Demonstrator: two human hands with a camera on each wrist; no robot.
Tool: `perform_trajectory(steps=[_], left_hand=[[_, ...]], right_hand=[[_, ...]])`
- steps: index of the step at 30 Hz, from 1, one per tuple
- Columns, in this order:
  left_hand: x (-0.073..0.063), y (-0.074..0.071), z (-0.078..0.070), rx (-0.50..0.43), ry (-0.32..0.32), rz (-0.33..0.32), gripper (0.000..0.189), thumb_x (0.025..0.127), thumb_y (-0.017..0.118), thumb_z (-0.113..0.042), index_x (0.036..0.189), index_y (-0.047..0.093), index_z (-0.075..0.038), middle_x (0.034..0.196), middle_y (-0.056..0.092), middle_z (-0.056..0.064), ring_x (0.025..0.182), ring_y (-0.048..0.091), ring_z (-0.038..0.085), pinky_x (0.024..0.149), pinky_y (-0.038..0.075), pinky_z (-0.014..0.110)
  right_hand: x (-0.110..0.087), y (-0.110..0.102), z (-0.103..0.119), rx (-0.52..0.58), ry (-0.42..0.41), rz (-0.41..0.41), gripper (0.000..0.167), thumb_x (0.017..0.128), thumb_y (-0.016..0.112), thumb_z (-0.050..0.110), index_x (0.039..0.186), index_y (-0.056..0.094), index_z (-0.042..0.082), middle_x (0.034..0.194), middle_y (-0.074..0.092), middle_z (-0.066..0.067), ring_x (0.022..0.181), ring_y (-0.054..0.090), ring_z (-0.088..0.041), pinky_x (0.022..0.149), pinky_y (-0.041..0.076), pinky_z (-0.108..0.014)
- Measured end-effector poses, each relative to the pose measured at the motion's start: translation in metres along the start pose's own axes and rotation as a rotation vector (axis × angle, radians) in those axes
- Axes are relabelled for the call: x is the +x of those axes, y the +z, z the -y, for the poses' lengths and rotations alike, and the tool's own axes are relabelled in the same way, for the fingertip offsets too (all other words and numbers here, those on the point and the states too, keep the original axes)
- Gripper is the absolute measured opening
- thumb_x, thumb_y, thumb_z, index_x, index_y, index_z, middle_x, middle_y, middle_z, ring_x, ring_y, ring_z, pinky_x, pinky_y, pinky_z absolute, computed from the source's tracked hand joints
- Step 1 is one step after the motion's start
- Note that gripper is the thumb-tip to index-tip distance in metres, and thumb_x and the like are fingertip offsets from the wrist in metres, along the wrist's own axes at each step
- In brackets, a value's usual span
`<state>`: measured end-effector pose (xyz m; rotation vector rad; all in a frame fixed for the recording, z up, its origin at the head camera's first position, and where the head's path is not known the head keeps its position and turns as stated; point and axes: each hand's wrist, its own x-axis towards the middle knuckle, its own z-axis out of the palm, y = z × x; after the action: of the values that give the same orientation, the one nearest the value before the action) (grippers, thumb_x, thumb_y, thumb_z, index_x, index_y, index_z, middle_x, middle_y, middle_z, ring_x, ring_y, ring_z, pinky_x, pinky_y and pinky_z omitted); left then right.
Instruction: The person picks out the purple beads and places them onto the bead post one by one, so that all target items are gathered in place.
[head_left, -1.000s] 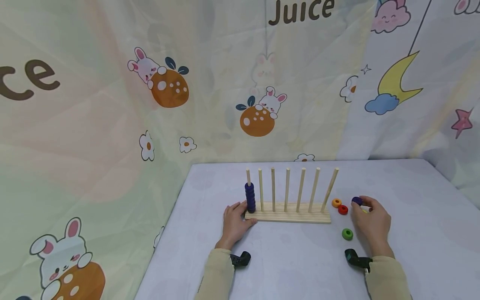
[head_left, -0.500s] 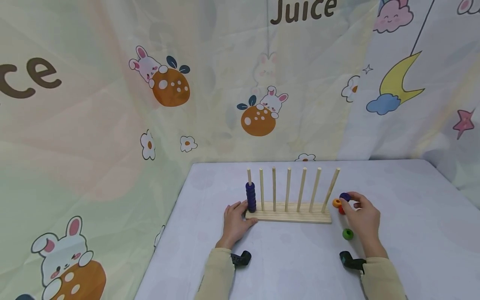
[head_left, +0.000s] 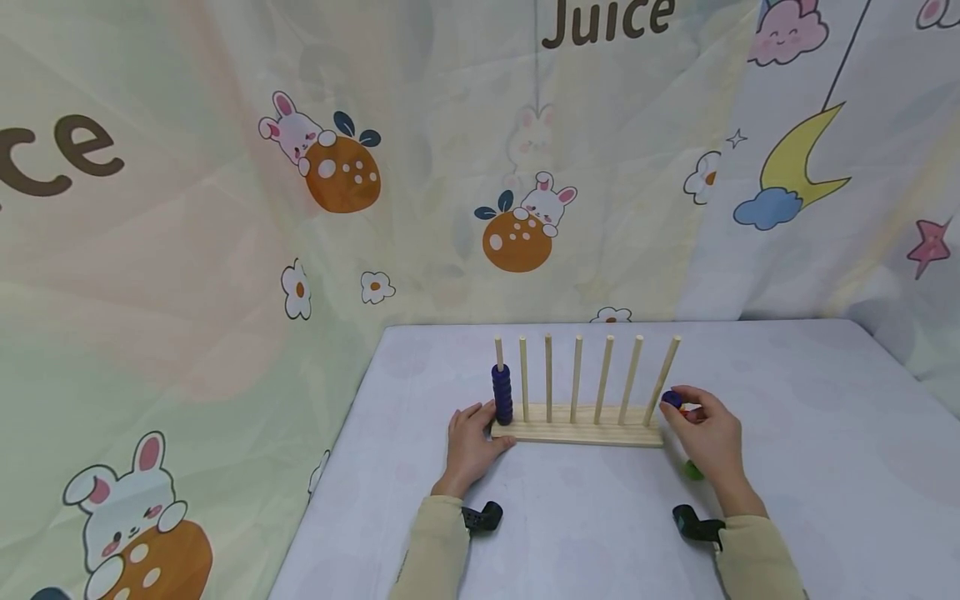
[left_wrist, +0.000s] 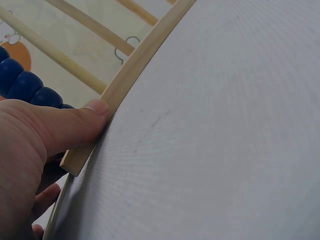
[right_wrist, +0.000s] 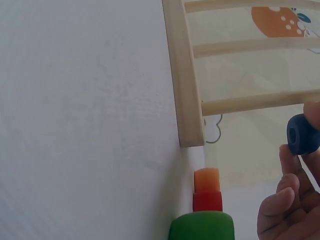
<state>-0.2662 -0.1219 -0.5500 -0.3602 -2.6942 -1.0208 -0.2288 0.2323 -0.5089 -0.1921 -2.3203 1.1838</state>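
A wooden peg rack (head_left: 585, 432) stands on the table with a row of upright pegs. Its leftmost peg carries a stack of dark blue beads (head_left: 502, 396); the other pegs are bare. My left hand (head_left: 469, 446) grips the left end of the base, the thumb (left_wrist: 82, 122) lying along its front edge. Just right of the rightmost peg, my right hand (head_left: 708, 437) pinches one blue bead (right_wrist: 303, 135) between thumb and fingertip, its hole showing in the right wrist view. The bead is off the table and apart from the peg.
A green bead (right_wrist: 202, 227), a red bead (right_wrist: 207, 201) and an orange bead (right_wrist: 207, 179) lie on the table right of the rack. My right hand partly covers them in the head view. A printed cloth (head_left: 420, 167) hangs behind the white table (head_left: 585, 517).
My right hand has carried the blue bead leftward, from beyond the loose beads to beside the rightmost peg. My left hand has stayed on the rack's end.
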Motion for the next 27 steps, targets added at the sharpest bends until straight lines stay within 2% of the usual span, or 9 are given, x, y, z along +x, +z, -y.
perform_trajectory(steps=[9, 13, 19, 27], left_hand=[[0.0, -0.001, -0.001, -0.001, -0.002, 0.003, 0.065, 0.078, 0.082, -0.033, 0.134, 0.06, -0.008, 0.139, 0.057, 0.003, 0.133, 0.043, 0.028, 0.117, 0.015, 0.053], [0.0, -0.001, -0.001, 0.0, -0.006, 0.003, 0.065, 0.078, 0.082, -0.033, 0.134, 0.06, -0.008, 0.139, 0.057, 0.003, 0.134, 0.043, 0.028, 0.117, 0.014, 0.053], [0.0, -0.001, -0.002, -0.004, -0.018, 0.013, 0.065, 0.078, 0.082, -0.033, 0.135, 0.059, -0.01, 0.14, 0.056, 0.001, 0.135, 0.042, 0.027, 0.118, 0.013, 0.053], [0.0, -0.001, -0.003, 0.001, -0.016, 0.007, 0.066, 0.078, 0.082, -0.033, 0.136, 0.059, -0.01, 0.139, 0.057, 0.003, 0.134, 0.043, 0.028, 0.118, 0.014, 0.053]], right_hand=[[-0.001, 0.0, 0.002, -0.014, -0.054, 0.045, 0.034, 0.085, 0.077, 0.017, 0.114, 0.068, 0.005, 0.08, 0.064, -0.011, 0.063, 0.048, -0.004, 0.046, 0.04, -0.018], [-0.001, -0.004, 0.004, -0.024, -0.052, 0.059, 0.035, 0.084, 0.078, 0.019, 0.114, 0.067, 0.005, 0.088, 0.065, -0.012, 0.064, 0.049, -0.006, 0.048, 0.041, -0.018], [-0.002, -0.011, 0.006, -0.059, -0.042, 0.122, 0.037, 0.086, 0.076, 0.028, 0.114, 0.065, 0.007, 0.099, 0.062, -0.01, 0.066, 0.048, -0.012, 0.048, 0.041, -0.021], [-0.002, -0.011, 0.007, -0.051, -0.083, 0.227, 0.038, 0.082, 0.08, 0.027, 0.109, 0.066, 0.006, 0.081, 0.06, -0.007, 0.064, 0.047, -0.009, 0.048, 0.04, -0.022]])
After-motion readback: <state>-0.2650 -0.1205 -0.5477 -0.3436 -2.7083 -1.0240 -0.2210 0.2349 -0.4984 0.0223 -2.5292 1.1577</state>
